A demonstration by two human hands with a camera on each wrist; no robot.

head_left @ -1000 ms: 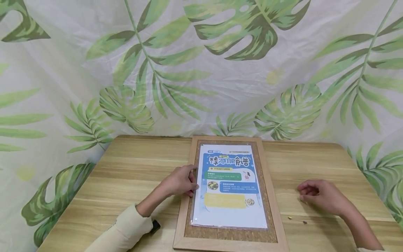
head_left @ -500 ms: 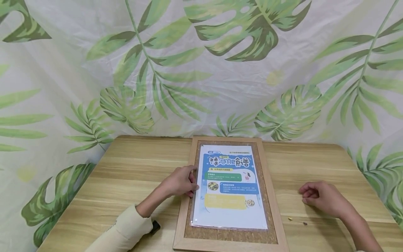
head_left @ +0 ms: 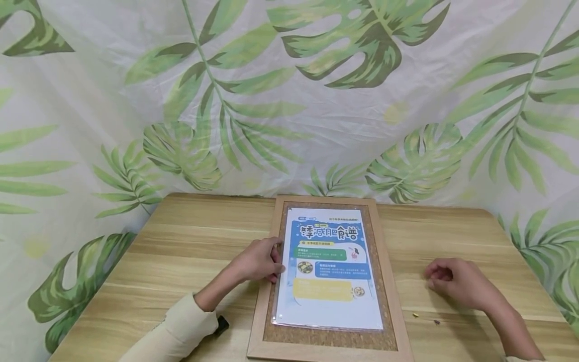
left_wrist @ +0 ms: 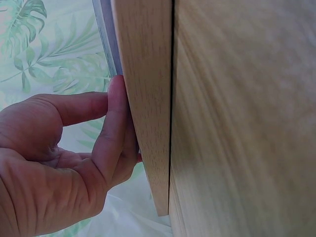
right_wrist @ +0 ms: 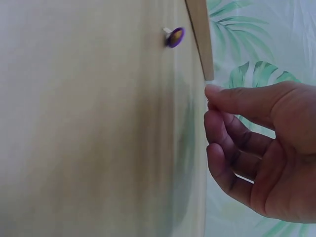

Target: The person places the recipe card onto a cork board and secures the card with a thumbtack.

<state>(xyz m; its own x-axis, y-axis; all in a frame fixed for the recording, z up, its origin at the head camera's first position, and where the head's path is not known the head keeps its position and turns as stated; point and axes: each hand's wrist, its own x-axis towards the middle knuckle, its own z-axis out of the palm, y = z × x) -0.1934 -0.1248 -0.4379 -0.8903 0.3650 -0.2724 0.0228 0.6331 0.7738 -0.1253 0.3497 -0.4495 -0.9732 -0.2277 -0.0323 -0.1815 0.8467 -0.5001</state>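
Note:
A laminated poster [head_left: 327,314] with blue, green and yellow panels lies on a cork board [head_left: 330,338] with a wooden frame [head_left: 263,324]. My left hand [head_left: 259,260] rests over the frame's left side, fingertips at the poster's left edge. In the left wrist view, the fingers [left_wrist: 112,118] bend against the frame's inner side, thumb touching one finger. My right hand [head_left: 459,281] hovers right of the board, fingers loosely curled, with nothing visible between them. Near it on the table lie a yellow thumbtack [head_left: 415,315] and a purple thumbtack [right_wrist: 175,37].
The wooden table [head_left: 181,241] spreads out on both sides of the board. A leaf-print curtain [head_left: 253,141] hangs behind the table and along its sides. A small black object [head_left: 222,326] sits by the left sleeve [head_left: 181,327].
The left hand stays in place on the frame. My right hand shifts only slightly beside the board. The poster and thumbtacks stay where they were.

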